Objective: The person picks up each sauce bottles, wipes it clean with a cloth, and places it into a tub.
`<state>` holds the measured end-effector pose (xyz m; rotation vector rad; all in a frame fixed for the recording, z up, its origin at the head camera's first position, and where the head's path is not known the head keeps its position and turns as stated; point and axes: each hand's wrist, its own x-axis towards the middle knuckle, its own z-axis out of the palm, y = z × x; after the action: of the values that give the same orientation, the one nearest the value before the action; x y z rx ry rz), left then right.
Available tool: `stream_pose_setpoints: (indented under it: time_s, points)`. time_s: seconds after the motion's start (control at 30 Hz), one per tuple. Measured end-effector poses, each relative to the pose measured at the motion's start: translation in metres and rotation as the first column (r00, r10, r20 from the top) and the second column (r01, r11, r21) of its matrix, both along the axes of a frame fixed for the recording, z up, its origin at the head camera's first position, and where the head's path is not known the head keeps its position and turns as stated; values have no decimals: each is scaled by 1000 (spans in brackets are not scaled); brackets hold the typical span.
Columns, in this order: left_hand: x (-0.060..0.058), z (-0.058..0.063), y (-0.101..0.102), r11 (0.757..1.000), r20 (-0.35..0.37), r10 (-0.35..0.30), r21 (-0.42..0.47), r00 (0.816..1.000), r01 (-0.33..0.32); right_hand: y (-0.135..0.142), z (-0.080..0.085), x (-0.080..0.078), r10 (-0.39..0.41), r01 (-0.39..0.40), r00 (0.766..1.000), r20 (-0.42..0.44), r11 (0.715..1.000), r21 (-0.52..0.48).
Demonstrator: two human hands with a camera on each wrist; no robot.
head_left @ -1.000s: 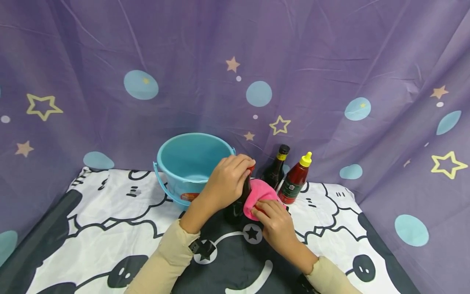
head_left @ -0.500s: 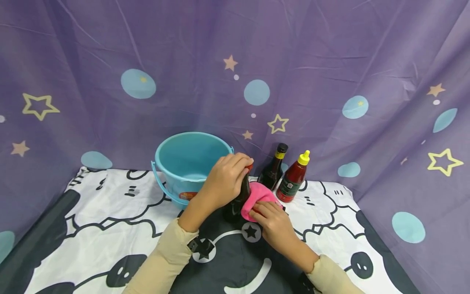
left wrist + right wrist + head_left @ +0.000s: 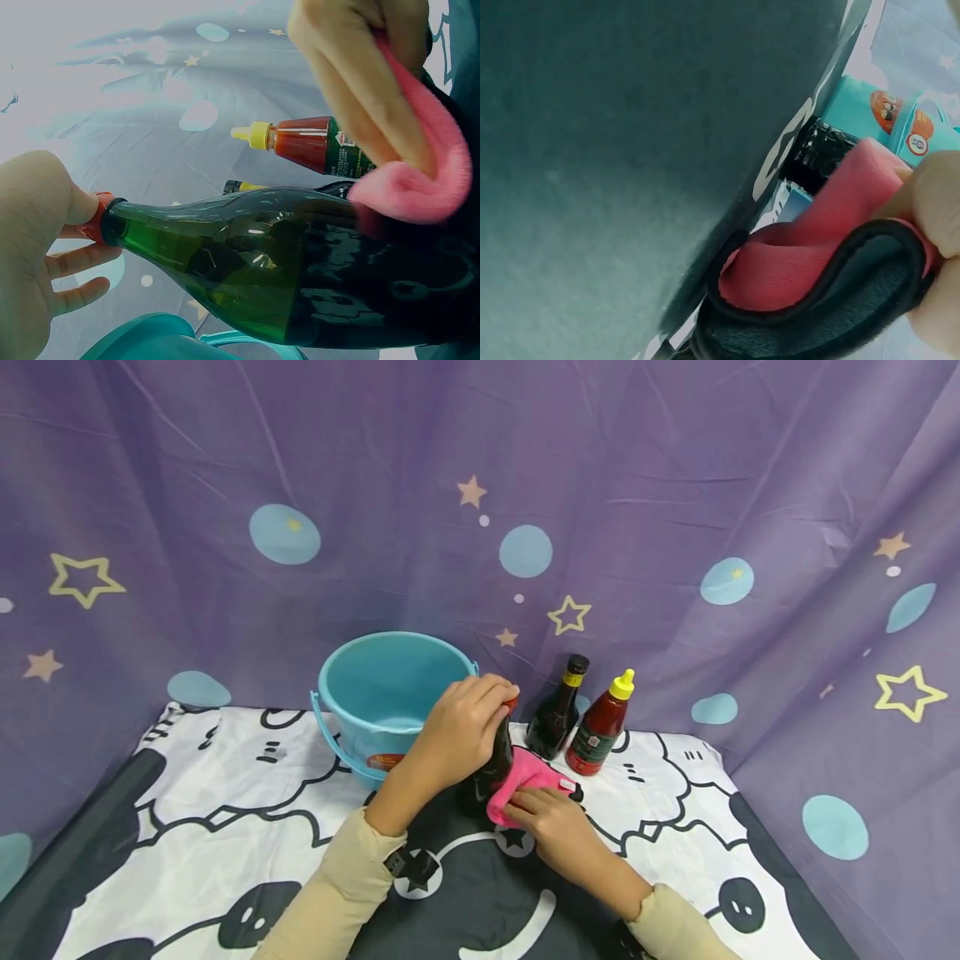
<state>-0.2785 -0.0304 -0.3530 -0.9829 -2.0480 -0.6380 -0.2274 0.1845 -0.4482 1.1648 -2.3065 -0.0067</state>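
Observation:
A dark green glass bottle (image 3: 247, 262) with a red cap (image 3: 96, 219) stands upright on the cloth-covered surface. My left hand (image 3: 461, 728) pinches that cap between thumb and finger, the other fingers spread apart in the left wrist view. In my right hand (image 3: 553, 827) is a pink cloth (image 3: 527, 775), pressed against the bottle's lower right side. The right wrist view shows the cloth folded, with a black edge and a dark grey reverse side (image 3: 832, 307). The bottle's base is partly hidden by the cloth in the head view.
A light blue bucket (image 3: 352, 727) with a handle stands just left of the bottle. Behind and to the right are a dark bottle with a black cap (image 3: 555, 718) and a red sauce bottle with a yellow tip (image 3: 600, 731). A purple curtain (image 3: 675, 510) hangs behind.
My right hand and the pink cloth have slid down the bottle's side, and more of the dark bottle behind shows. The left hand stays on the cap.

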Motion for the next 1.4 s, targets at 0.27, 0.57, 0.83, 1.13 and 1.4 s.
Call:
stream_pose_setpoints:
  time_s: [0.27,0.57,0.83,1.13,1.4]
  points:
    - [-1,4,1,1000,-15,7,-2,1000,-7,-2,3,-5,-8,2,999,52,994,111]
    - [-1,5,1,1000,-1,0,-13,1000,0,-6,6,-10,-14,-23,984,179,979,202]
    - [-1,5,2,1000,-1,0,-10,1000,0,-7,36,-19,-64,4,936,347,985,171]
    - [2,5,2,1000,23,4,-18,1000,-3,0,79,-33,-45,43,967,250,999,14]
    - [2,-1,1,999,-3,38,-28,999,-38,-2,88,-39,-19,24,999,30,982,-189]
